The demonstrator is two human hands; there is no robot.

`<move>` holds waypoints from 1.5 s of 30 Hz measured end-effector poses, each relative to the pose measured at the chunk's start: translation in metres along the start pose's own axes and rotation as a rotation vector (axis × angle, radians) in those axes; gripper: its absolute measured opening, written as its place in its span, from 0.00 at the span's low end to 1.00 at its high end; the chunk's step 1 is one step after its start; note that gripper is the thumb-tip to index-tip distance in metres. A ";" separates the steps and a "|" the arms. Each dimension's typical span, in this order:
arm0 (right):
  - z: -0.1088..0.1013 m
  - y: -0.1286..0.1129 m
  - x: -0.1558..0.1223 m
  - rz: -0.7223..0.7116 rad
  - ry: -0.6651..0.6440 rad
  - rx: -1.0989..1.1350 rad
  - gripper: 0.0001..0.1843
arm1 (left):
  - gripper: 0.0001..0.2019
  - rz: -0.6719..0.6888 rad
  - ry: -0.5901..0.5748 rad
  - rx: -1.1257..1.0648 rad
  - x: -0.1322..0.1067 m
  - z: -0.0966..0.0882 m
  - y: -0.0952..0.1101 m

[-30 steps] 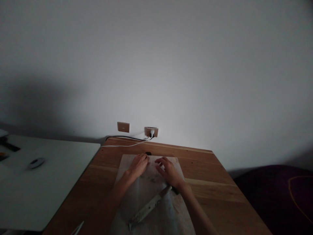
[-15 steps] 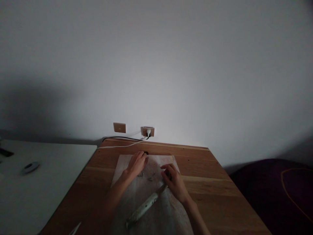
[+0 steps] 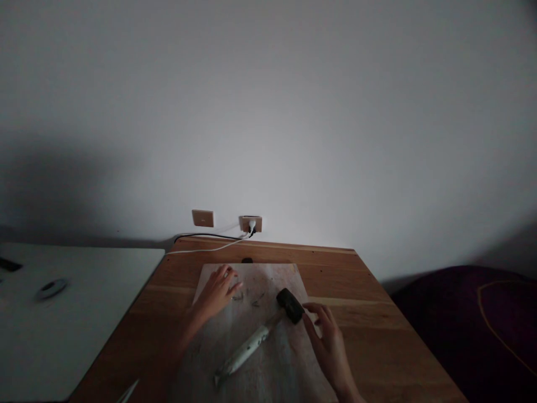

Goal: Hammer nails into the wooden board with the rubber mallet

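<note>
A hammer with a black head (image 3: 290,305) and a pale handle (image 3: 243,354) lies on a translucent sheet (image 3: 268,369) spread over the wooden table (image 3: 369,330). My left hand (image 3: 218,291) rests on the sheet's far left part with its fingers loosely spread, beside a few small dark bits (image 3: 255,301). Just right of the hammer head my right hand (image 3: 329,344) hovers with its fingers apart, holding nothing.
A white table (image 3: 84,313) stands at the left with a small round thing (image 3: 50,288) on it. On the wall behind are a switch plate (image 3: 203,218) and a socket (image 3: 250,224) with cables plugged in. A pale pointed thing (image 3: 128,393) shows at the bottom edge. A dark cushion (image 3: 470,324) lies at the right.
My right hand has drawn back to the right off the hammer head, which now shows. My left hand slid a little toward me. The small bits are now uncovered.
</note>
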State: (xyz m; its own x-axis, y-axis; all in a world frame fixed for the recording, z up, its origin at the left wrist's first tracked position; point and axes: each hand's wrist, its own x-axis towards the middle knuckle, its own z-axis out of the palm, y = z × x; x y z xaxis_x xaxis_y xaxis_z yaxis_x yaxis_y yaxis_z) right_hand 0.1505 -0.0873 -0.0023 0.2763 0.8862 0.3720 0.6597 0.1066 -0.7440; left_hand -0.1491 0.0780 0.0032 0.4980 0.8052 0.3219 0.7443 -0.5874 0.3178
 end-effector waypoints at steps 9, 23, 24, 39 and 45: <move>0.010 0.076 -0.077 -0.206 -0.020 -0.405 0.24 | 0.22 -0.070 0.098 0.005 -0.145 0.015 -0.031; -0.002 0.064 -0.086 -0.040 0.102 -0.400 0.20 | 0.21 -0.174 0.132 -0.075 -0.172 0.004 -0.001; -0.002 0.062 -0.087 -0.027 0.100 -0.374 0.19 | 0.22 -0.182 0.132 -0.079 -0.175 0.004 0.000; 0.033 0.001 -0.100 -0.114 -0.032 -0.198 0.23 | 0.24 -0.251 0.335 0.074 -0.173 -0.018 -0.031; 0.076 -0.029 -0.110 -0.154 -0.059 -0.107 0.26 | 0.21 -0.379 0.311 0.150 -0.178 -0.047 -0.076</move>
State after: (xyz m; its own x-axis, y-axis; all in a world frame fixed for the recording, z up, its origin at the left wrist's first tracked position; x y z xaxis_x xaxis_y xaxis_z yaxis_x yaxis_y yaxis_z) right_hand 0.0479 -0.1539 -0.0643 0.1266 0.8883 0.4416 0.7626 0.1976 -0.6160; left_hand -0.3149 -0.0250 -0.0366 0.0419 0.8837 0.4661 0.9139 -0.2225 0.3396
